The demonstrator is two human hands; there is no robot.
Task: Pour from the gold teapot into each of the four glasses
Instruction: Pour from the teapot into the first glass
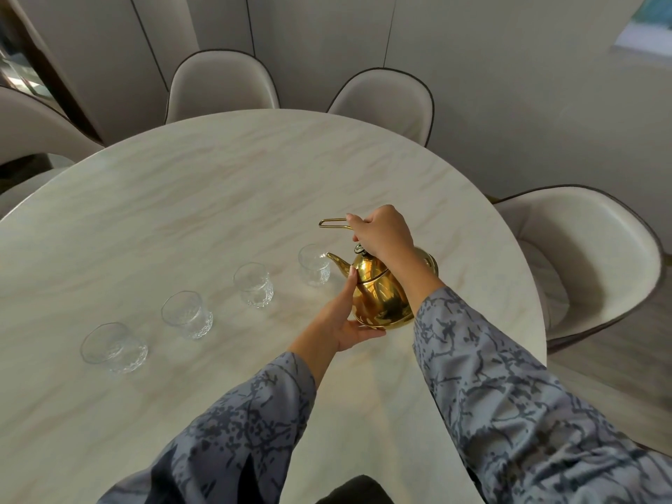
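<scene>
A gold teapot (380, 296) is at the right of the round marble table (218, 198), its spout over the rim of the rightmost glass (315, 265). My right hand (381, 232) is closed on the wire handle above the lid. My left hand (351, 316) cups the pot's lower left side and base. Three more clear glasses run in a diagonal line toward the near left: one (253, 284), another (188, 314) and the nearest (114, 347). All look empty; no stream shows at the spout.
Beige padded chairs ring the table: two at the far side (222, 85) (385, 100), one at the right (589, 256), another at the far left (32, 125). Pale wall panels stand behind them.
</scene>
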